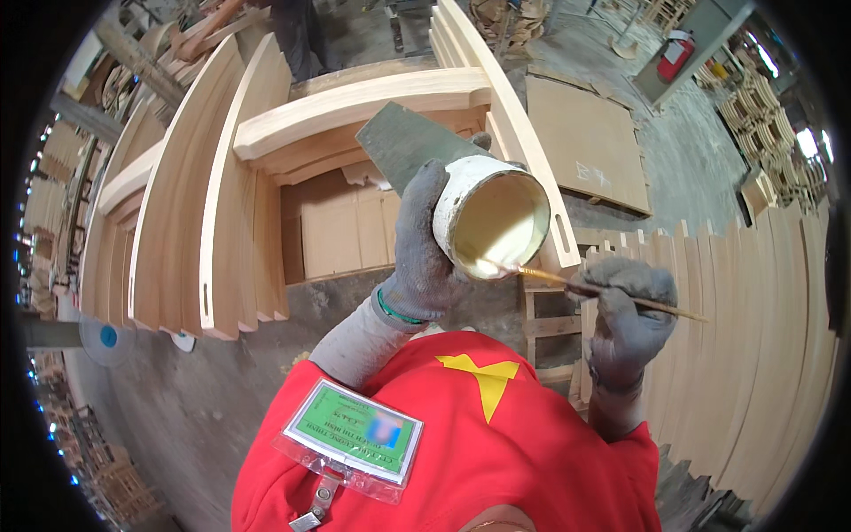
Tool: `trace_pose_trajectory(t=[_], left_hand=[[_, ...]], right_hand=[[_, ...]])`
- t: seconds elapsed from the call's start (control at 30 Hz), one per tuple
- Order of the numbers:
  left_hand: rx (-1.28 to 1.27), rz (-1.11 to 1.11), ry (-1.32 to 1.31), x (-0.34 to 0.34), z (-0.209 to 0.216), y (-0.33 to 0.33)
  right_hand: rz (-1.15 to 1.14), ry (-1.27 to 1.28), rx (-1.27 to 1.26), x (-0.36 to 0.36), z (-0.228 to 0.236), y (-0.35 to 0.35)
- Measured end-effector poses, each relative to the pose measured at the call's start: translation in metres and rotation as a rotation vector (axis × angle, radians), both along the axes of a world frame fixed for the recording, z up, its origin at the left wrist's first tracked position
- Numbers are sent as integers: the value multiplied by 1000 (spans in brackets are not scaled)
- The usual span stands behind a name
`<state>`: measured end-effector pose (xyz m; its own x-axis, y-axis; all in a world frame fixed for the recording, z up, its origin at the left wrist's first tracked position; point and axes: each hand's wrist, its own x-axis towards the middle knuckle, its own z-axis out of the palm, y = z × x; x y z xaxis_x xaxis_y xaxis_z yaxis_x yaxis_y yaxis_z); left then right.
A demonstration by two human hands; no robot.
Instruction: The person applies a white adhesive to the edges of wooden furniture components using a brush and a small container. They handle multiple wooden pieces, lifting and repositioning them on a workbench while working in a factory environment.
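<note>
My left hand [424, 248], in a grey glove, grips a white cup [490, 217] tilted toward me, with pale creamy liquid inside. My right hand [625, 310], also grey-gloved, holds a thin wooden stick [612, 293] whose tip dips into the cup's mouth at its lower rim. Both hands are held up in front of my red shirt [479, 426]. A dark green flat board [399, 142] shows just behind the cup.
Curved pale wooden parts [204, 195] stand stacked at left and centre. A row of similar slats [753, 337] runs along the right. Flat brown boards [585, 142] lie on the concrete floor beyond. A badge [355, 434] hangs on my chest. A person's legs [297, 35] stand far back.
</note>
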<state>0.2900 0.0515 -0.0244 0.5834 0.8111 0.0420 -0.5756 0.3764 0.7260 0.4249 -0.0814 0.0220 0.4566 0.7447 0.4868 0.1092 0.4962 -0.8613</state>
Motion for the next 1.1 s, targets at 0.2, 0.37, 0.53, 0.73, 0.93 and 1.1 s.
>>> trace_pose_trajectory(t=[0.2,0.37,0.53,0.73,0.93,1.1], left_hand=[[-113,-107,-82,-1,8,13],[-72,-115,-35,-9,5,22],[-233,-190,-181,-13,12,23],[-176,-99,-191,-12,2,24],[-101,-104,-3,-7,-7,22],[870,220,177,-25,-51,35]], right_hand=[[-138,101,-9,-21,-21,-2],[-221,141,27,-49,-18,0],[-329,32,4,-68,-21,1],[-281,-132,22,-85,-23,-4],[-426,15,16,-87,-20,-7],[-763,-616,-414,-31,5,-15]])
